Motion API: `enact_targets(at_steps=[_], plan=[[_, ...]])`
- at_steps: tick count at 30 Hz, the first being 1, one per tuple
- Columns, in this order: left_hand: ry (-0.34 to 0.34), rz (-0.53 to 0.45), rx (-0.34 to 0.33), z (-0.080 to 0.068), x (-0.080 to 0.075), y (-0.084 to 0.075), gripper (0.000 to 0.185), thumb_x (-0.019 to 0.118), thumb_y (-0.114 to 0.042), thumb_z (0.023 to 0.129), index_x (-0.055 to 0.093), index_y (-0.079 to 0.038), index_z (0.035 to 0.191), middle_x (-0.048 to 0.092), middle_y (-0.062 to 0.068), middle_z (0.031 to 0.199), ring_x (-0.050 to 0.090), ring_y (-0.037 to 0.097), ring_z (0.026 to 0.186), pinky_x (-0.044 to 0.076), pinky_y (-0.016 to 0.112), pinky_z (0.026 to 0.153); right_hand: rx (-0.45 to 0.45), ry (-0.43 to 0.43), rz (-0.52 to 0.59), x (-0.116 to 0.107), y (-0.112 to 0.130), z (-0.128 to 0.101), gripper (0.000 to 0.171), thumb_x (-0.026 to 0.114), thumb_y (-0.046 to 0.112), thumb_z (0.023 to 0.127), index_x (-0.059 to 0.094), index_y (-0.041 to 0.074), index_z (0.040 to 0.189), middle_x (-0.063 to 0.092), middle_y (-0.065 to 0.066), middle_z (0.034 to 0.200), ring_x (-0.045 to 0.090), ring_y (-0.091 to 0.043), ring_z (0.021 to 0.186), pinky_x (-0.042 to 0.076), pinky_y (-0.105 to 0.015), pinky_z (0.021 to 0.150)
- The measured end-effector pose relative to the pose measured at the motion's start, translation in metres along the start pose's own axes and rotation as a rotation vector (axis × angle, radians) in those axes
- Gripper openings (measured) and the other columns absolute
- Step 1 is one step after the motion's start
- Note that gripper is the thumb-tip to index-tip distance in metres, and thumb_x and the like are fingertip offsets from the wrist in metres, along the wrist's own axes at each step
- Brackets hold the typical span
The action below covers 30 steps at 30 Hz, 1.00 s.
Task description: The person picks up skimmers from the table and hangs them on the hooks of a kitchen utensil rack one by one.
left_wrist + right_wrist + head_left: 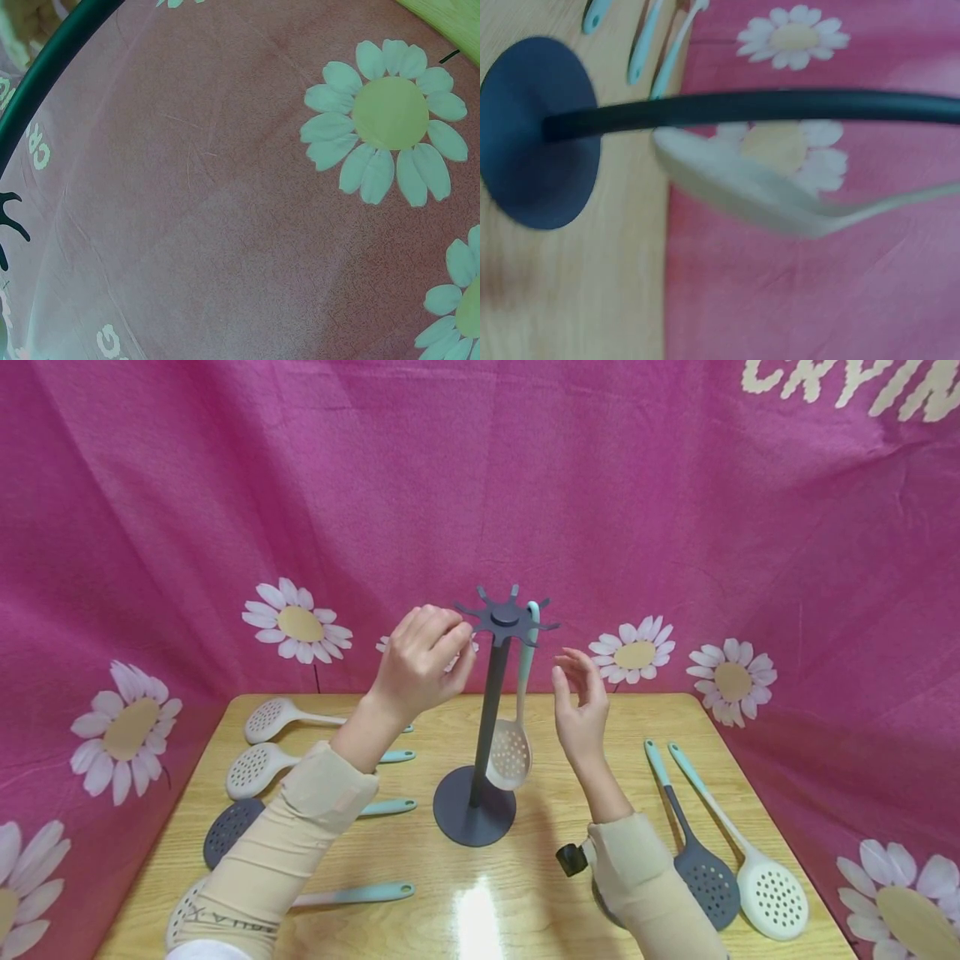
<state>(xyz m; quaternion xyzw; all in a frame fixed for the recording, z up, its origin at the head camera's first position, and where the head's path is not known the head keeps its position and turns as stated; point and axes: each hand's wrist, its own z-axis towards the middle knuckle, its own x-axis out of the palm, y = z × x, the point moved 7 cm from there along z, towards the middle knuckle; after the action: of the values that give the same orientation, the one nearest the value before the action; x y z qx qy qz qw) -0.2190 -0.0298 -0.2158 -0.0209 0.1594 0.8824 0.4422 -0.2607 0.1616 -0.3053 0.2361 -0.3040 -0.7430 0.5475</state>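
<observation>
A dark grey utensil rack (487, 727) stands on a round base mid-table, with a pronged hook wheel (507, 617) at its top. One pale slotted spoon (510, 752) with a teal handle hangs from a prong on the wheel's right side. My left hand (459, 639) is raised at the wheel's left side, fingers curled, fingertips pinching a prong. My right hand (570, 672) hovers just right of the hanging spoon's handle with relaxed fingers, holding nothing. In the right wrist view, the rack pole (742, 109), its base (532, 135) and the blurred spoon (735, 184) fill the frame.
Several slotted spoons lie on the wooden table (525, 893): pale ones (264, 718) (251, 770) and a dark one (228, 831) on the left, a dark skimmer (705, 877) and a white skimmer (772, 893) on the right. A pink daisy cloth (480, 485) hangs behind.
</observation>
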Motion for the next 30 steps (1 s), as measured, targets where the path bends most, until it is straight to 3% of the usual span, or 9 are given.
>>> enact_targets(at_steps=[3, 7, 13, 18, 26, 30], plan=[[-0.001, 0.003, -0.002, 0.000, 0.000, 0.001, 0.010, 0.051, -0.003, 0.081, 0.058, 0.002, 0.077, 0.055, 0.013, 0.074, 0.051, 0.026, 0.064, 0.042, 0.032, 0.053, 0.046, -0.085, -0.060, -0.012, -0.020, -0.001, 0.026, 0.052, -0.006, 0.086, 0.050, -0.017, 0.110, 0.054, -0.030, 0.102, 0.053, -0.031, 0.096, 0.043, -0.032, 0.087], [0.000, 0.006, -0.002, 0.000, 0.001, 0.001, 0.004, 0.053, -0.001, 0.077, 0.057, 0.001, 0.076, 0.055, 0.013, 0.074, 0.051, 0.026, 0.064, 0.041, 0.033, 0.053, 0.109, -0.155, -0.176, -0.029, -0.067, -0.006, 0.027, 0.056, -0.002, 0.085, 0.053, -0.012, 0.110, 0.053, -0.027, 0.104, 0.051, -0.034, 0.097, 0.042, -0.041, 0.084], [0.001, 0.005, -0.002, 0.000, 0.001, 0.001, 0.004, 0.053, 0.000, 0.077, 0.056, 0.001, 0.077, 0.055, 0.013, 0.074, 0.051, 0.026, 0.064, 0.041, 0.033, 0.053, 0.219, -0.133, -0.375, -0.049, -0.124, -0.027, 0.029, 0.058, -0.001, 0.083, 0.053, -0.008, 0.111, 0.053, -0.026, 0.102, 0.049, -0.036, 0.097, 0.039, -0.047, 0.084], [-0.003, 0.001, -0.003, 0.000, 0.000, 0.000, 0.004, 0.053, 0.000, 0.077, 0.056, 0.002, 0.077, 0.055, 0.013, 0.074, 0.051, 0.026, 0.064, 0.042, 0.033, 0.053, 0.382, -0.028, -0.514, -0.061, -0.155, -0.048, 0.037, 0.056, -0.006, 0.079, 0.048, -0.010, 0.115, 0.048, -0.027, 0.108, 0.044, -0.039, 0.102, 0.036, -0.046, 0.090], [-0.008, 0.001, 0.000, 0.000, -0.001, 0.000, 0.014, 0.048, -0.005, 0.083, 0.058, 0.002, 0.075, 0.055, 0.013, 0.073, 0.051, 0.026, 0.063, 0.041, 0.032, 0.053, 0.776, 0.250, -0.746, -0.077, -0.201, -0.084, 0.053, 0.048, 0.000, 0.082, 0.034, -0.004, 0.133, 0.036, -0.029, 0.127, 0.035, -0.043, 0.115, 0.037, -0.052, 0.090], [-0.012, -0.003, 0.001, 0.001, -0.001, 0.000, 0.011, 0.050, -0.004, 0.081, 0.057, 0.002, 0.075, 0.055, 0.013, 0.073, 0.051, 0.026, 0.063, 0.041, 0.033, 0.052, 0.876, 0.345, -0.818, -0.086, -0.212, -0.096, 0.058, 0.048, -0.001, 0.079, 0.031, -0.004, 0.135, 0.036, -0.031, 0.127, 0.038, -0.045, 0.112, 0.039, -0.052, 0.086]])
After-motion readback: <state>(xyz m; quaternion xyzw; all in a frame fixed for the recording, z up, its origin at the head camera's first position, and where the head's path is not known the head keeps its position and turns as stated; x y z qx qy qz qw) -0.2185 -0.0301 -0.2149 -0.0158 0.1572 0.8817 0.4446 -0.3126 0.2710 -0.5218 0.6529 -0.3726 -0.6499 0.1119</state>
